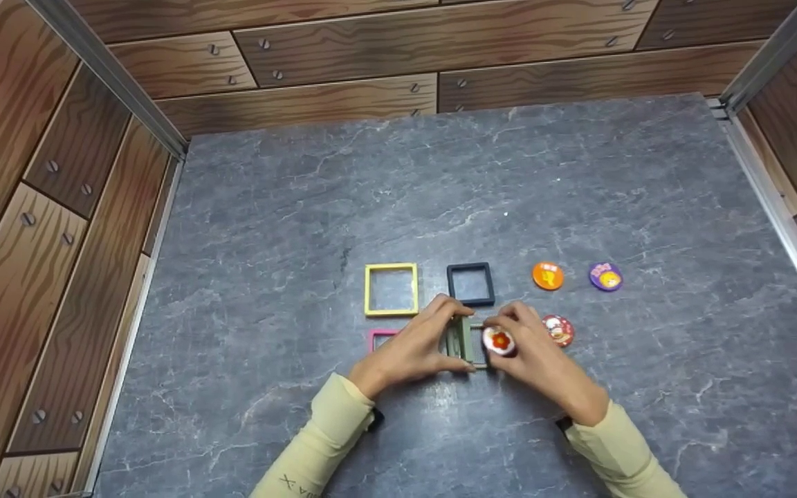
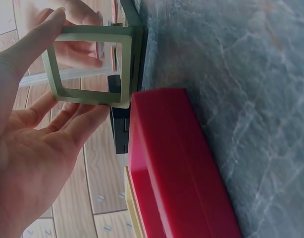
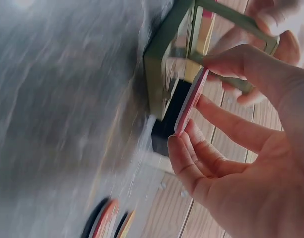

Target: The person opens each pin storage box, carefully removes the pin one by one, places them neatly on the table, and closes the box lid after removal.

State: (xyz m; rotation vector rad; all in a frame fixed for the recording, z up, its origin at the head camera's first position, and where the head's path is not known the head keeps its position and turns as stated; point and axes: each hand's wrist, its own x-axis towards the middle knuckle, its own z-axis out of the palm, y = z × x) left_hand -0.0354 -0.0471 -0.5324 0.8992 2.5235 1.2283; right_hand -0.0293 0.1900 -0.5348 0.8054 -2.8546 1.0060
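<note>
A green hinged square frame [image 1: 466,340] with clear film stands partly opened on the grey table, one half raised and the other lying flat. My left hand [image 1: 405,353] holds the raised half by its opposite edges, thumb on one side and fingers on the other, as the left wrist view shows. In my right hand [image 1: 540,360], thumb and fingertips pinch a round badge [image 1: 499,341], white with a red flower. The right wrist view shows this badge edge-on, tilted just above the flat half of the frame. Part of that half is hidden behind the badge and hand.
A yellow frame [image 1: 391,315] and a black frame [image 1: 471,302] lie beyond my hands. The pink frame [image 2: 181,163] is beside my left hand, partly covered. A red badge [image 1: 559,330], orange badge [image 1: 548,275] and purple badge [image 1: 606,277] lie to the right. Wood-patterned walls [image 1: 343,62] border the table.
</note>
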